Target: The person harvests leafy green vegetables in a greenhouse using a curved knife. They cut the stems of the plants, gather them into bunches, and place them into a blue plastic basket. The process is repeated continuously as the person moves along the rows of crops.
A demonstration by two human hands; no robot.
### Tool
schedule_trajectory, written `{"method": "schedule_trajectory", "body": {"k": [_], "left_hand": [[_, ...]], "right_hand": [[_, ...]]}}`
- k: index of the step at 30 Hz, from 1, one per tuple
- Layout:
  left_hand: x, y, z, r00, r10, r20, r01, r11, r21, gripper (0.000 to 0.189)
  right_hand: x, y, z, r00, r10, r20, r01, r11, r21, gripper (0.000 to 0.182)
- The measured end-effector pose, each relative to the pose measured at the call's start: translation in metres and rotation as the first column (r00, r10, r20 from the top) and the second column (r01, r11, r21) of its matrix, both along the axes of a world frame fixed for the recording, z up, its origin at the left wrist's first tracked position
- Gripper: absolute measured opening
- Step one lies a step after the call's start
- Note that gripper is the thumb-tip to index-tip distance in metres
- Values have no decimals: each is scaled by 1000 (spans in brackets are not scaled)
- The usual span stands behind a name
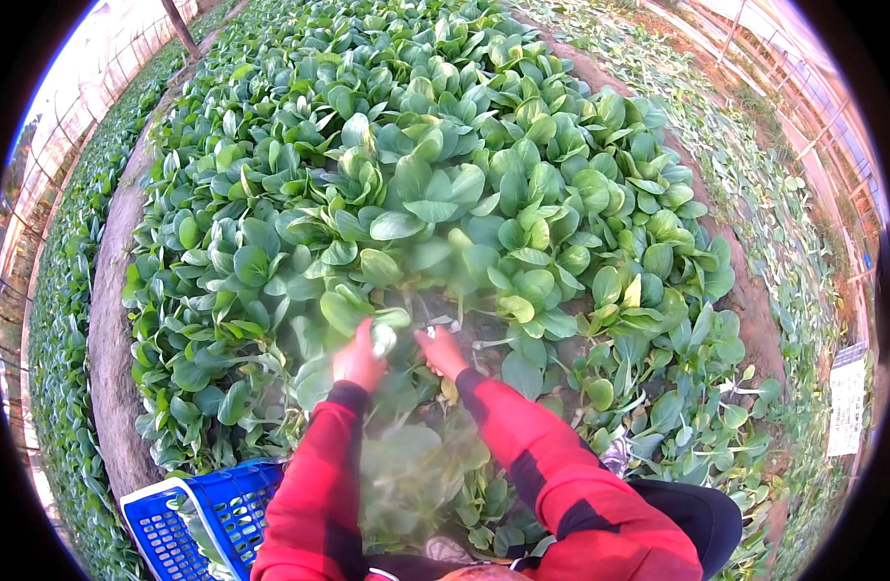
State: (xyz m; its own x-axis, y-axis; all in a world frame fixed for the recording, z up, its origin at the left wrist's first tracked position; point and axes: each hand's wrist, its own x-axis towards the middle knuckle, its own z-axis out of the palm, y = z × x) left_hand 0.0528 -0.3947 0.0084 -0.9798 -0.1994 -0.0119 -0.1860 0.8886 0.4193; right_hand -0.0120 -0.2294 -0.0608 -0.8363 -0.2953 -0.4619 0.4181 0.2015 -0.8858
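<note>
My left hand (358, 363) grips a head of bok choy (343, 312) with its pale stem base turned to the right. Just right of it, my right hand (443, 351) has its fingers curled low over the soil. A small whitish bit shows at those fingertips, too blurred to tell what it is. Cut stems and bare soil (481, 319) lie just beyond both hands. Standing bok choy plants (430, 189) fill the bed ahead. Loose leaves (409, 443) lie below my hands, partly hazed by a blur over the middle of the view.
A blue plastic crate (234, 501) with leaves inside sits at lower left. Dirt paths (122, 312) flank the bed. Wilted leaves (764, 196) cover the strip at right. A white panel bearing writing (847, 407) stands at far right. A slanted post (180, 29) rises at upper left.
</note>
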Motion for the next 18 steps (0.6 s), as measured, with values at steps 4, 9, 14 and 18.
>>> {"method": "schedule_trajectory", "body": {"k": [4,9,14,18], "left_hand": [[53,7,27,989,-79,-122,97,984,150,71],[95,36,50,992,-68,-102,96,948,303,73],[113,45,67,996,-88,16,70,874,481,75],[111,65,89,971,-184,-152,233,869,436,69]], "right_hand": [[36,2,37,955,-203,216,283,843,-458,35],[61,13,56,928,-198,316,357,720,-595,27],[79,26,79,879,-388,278,477,743,-470,18],[78,56,89,890,-429,-156,367,875,-315,14]]}}
